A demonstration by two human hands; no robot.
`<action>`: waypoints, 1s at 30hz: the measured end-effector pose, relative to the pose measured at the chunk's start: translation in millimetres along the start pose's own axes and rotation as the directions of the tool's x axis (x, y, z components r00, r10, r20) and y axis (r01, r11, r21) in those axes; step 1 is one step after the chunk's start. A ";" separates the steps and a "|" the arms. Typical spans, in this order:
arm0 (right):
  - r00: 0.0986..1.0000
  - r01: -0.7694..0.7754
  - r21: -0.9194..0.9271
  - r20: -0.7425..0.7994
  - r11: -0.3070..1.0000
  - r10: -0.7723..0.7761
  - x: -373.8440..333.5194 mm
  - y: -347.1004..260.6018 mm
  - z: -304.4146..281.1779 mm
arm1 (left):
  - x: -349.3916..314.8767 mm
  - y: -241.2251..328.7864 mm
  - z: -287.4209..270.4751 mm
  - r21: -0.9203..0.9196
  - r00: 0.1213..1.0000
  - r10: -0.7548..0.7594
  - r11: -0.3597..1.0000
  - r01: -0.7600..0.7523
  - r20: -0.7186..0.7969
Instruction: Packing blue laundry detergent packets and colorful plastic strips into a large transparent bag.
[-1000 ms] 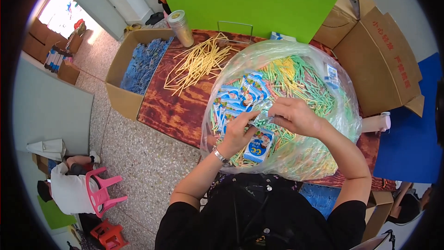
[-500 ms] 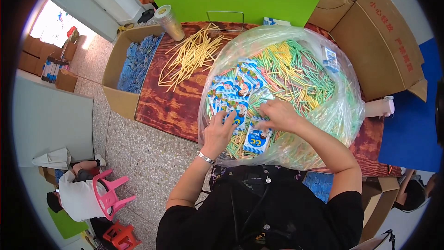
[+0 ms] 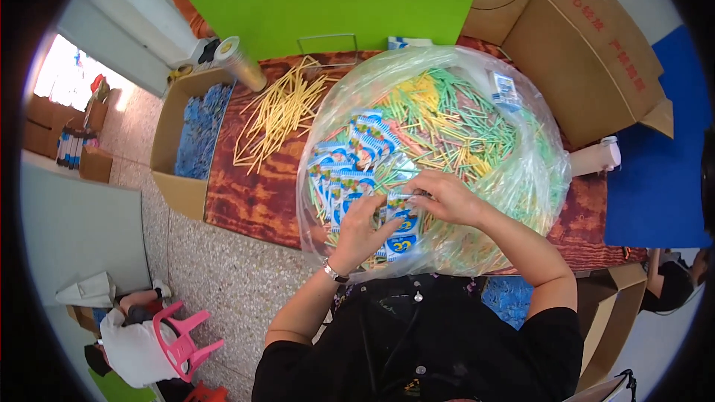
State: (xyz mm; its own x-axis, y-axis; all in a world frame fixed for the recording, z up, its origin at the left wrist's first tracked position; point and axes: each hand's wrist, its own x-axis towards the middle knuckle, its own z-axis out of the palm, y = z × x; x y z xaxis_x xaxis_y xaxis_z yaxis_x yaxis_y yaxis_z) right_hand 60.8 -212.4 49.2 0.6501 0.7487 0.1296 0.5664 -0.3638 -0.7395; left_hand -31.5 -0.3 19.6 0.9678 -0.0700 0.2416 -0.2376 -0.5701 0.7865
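Observation:
A large clear plastic bag, spread wide, holds a heap of thin pastel sticks in green, yellow and pink. Several blue-and-white packets lie overlapping on the sticks' left side. In front of me, a small blue-and-white packet sits between my hands. My left hand has its thumb and fingers at the packet's left edge, partly curled. Bent over the packet's upper end, my right hand pinches it near the top. Fingertips hide part of its upper portion.
Loose yellow sticks and a clear lidded tub are on the red-brown table. A carton of blue packets stands left; an open carton rises behind right. A pale pink bottle lies at right. Someone sits on a pink chair.
My left hand has moved from the overlapping packets to the single packet, closer to my right hand. The whole view has shifted slightly, with the table's far items now further left.

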 end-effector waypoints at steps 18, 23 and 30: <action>0.993 -0.121 0.273 0.044 0.954 0.113 18.1 6.0 -39.4 | 41.7 -8.4 23.5 -0.285 0.942 -0.295 0.900 0.330 0.161; 0.999 -0.034 0.308 0.035 0.951 0.025 38.2 62.8 -50.8 | 42.4 -6.1 21.7 -0.226 0.978 -0.206 0.953 0.204 0.017; 0.931 -0.314 -0.509 0.002 0.801 0.366 43.8 146.6 -80.9 | 39.6 -3.9 15.5 -0.280 0.957 -0.287 0.916 0.287 0.043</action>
State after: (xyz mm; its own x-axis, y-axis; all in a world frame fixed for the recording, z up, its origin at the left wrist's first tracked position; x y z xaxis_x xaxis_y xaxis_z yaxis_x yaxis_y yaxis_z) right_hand 213.2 -277.7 -0.1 0.8115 0.5644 -0.1514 0.5072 -0.8090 -0.2972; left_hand 9.0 -13.5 17.3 0.9979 0.0616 -0.0187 0.0371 -0.3132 0.9490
